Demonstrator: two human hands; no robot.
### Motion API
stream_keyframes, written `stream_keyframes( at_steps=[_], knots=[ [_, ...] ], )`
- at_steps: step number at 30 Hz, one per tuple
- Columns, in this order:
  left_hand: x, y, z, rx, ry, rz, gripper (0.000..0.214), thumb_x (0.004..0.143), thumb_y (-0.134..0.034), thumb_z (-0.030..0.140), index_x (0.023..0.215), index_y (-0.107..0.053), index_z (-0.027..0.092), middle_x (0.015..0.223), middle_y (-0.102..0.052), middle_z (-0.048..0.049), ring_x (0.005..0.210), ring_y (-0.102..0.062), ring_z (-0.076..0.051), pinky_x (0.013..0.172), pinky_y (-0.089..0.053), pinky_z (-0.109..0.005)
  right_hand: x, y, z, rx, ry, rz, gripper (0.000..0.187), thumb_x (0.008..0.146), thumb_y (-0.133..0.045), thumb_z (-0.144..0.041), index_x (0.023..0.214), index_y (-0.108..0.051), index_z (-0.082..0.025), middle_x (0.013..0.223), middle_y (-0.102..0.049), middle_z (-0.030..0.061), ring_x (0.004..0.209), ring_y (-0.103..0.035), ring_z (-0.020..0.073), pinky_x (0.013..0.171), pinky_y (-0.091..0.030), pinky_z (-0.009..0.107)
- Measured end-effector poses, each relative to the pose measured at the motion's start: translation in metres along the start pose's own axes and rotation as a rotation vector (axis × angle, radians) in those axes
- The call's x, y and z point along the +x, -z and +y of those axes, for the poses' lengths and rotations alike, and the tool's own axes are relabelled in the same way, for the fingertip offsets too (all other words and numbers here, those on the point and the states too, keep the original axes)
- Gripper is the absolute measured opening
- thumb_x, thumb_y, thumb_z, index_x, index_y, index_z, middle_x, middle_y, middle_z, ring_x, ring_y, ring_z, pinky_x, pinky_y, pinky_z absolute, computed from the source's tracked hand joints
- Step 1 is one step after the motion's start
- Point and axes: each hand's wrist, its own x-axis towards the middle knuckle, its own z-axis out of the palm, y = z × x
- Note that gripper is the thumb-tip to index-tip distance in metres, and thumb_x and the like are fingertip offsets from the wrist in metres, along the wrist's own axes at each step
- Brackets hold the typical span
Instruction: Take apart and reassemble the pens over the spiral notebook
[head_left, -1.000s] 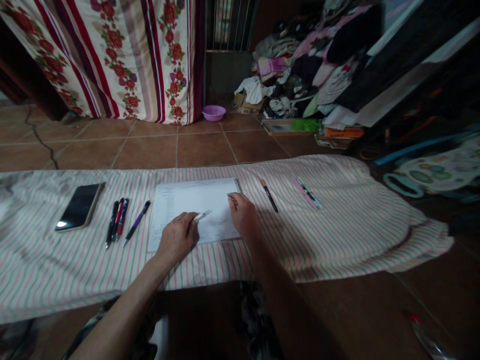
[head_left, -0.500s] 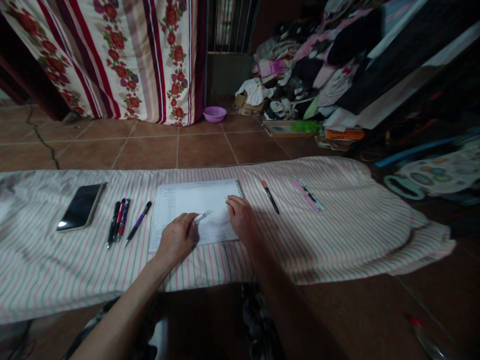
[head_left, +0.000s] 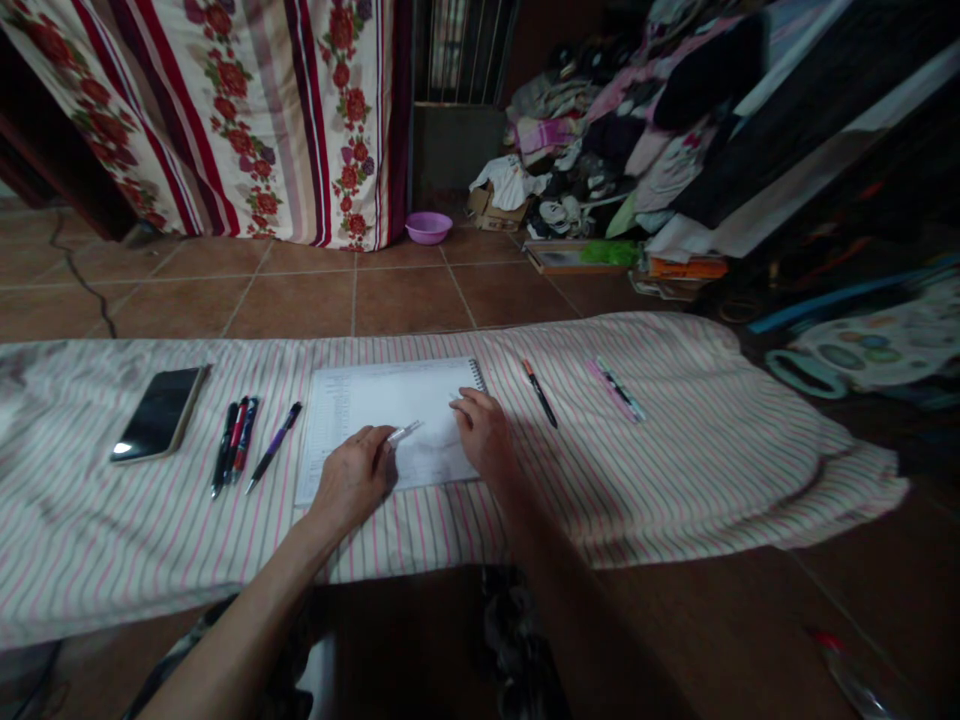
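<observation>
A white spiral notebook [head_left: 375, 405] lies open on a pink-striped cloth [head_left: 675, 450] spread over the floor. My left hand [head_left: 352, 480] rests on the notebook's lower part and grips a pale pen [head_left: 403, 432] whose tip points right. My right hand [head_left: 486, 435] lies on the page's right side, fingers curled, with something thin at its fingertips that I cannot make out. Left of the notebook lie a purple pen [head_left: 273, 446] and three dark and red pens [head_left: 234, 445].
A black phone [head_left: 157, 412] lies at the cloth's left. A black pen [head_left: 540, 393] and a pink pen pair [head_left: 615, 389] lie right of the notebook. A purple bowl [head_left: 428, 227], a floral curtain [head_left: 225, 110] and piled clothes [head_left: 600, 130] stand behind.
My right hand has slid slightly left along the page. The left hand with its pen has stayed in place.
</observation>
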Motion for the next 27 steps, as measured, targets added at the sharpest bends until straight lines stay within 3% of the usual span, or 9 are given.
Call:
stream_keyframes(
  at_steps=[9, 14, 17, 22, 27],
  knots=[
    [0.000, 0.000, 0.001, 0.018, -0.009, 0.006, 0.027, 0.088, -0.036, 0.024, 0.104, -0.056, 0.017, 0.094, -0.063, -0.0070, 0.086, -0.060, -0.019, 0.076, -0.046, -0.031, 0.004, 0.005, -0.002, 0.172, -0.091, 0.031, 0.025, 0.079, -0.044, -0.016, 0.090, -0.067, -0.016, 0.102, -0.065, 0.0117, 0.098, -0.059, 0.0218, 0.089, -0.046, 0.035],
    [0.000, 0.000, 0.001, 0.019, -0.009, 0.005, 0.027, 0.088, -0.036, 0.022, 0.105, -0.056, 0.017, 0.094, -0.063, -0.0069, 0.087, -0.060, -0.019, 0.077, -0.046, -0.031, 0.006, 0.006, 0.002, 0.335, -0.285, 0.053, 0.030, 0.082, -0.039, -0.022, 0.099, -0.063, -0.015, 0.103, -0.066, 0.0130, 0.097, -0.061, 0.0220, 0.087, -0.046, 0.035],
    [0.000, -0.001, 0.001, 0.019, -0.013, 0.006, 0.027, 0.088, -0.036, 0.023, 0.105, -0.056, 0.017, 0.093, -0.063, -0.0065, 0.085, -0.059, -0.019, 0.075, -0.046, -0.031, 0.008, 0.008, -0.001, 0.576, -0.413, 0.066, 0.031, 0.082, -0.041, -0.027, 0.102, -0.060, -0.014, 0.103, -0.066, 0.0128, 0.093, -0.063, 0.0214, 0.081, -0.049, 0.035],
    [0.000, -0.003, -0.002, 0.008, -0.026, 0.013, 0.028, 0.088, -0.034, 0.024, 0.105, -0.056, 0.017, 0.094, -0.063, -0.0067, 0.086, -0.059, -0.019, 0.076, -0.046, -0.031, 0.011, 0.021, -0.017, 1.180, -0.589, -0.009, 0.032, 0.077, -0.053, -0.033, 0.103, -0.058, -0.016, 0.109, -0.065, 0.0115, 0.095, -0.064, 0.0209, 0.074, -0.051, 0.032],
    [0.000, -0.003, -0.002, 0.002, -0.011, 0.005, 0.029, 0.088, -0.034, 0.023, 0.106, -0.055, 0.016, 0.096, -0.063, -0.0072, 0.088, -0.059, -0.019, 0.078, -0.046, -0.032, 0.011, 0.030, -0.026, 1.375, -0.640, -0.122, 0.030, 0.073, -0.060, -0.032, 0.099, -0.061, -0.018, 0.110, -0.065, 0.0100, 0.101, -0.061, 0.0216, 0.081, -0.048, 0.032]
  ],
)
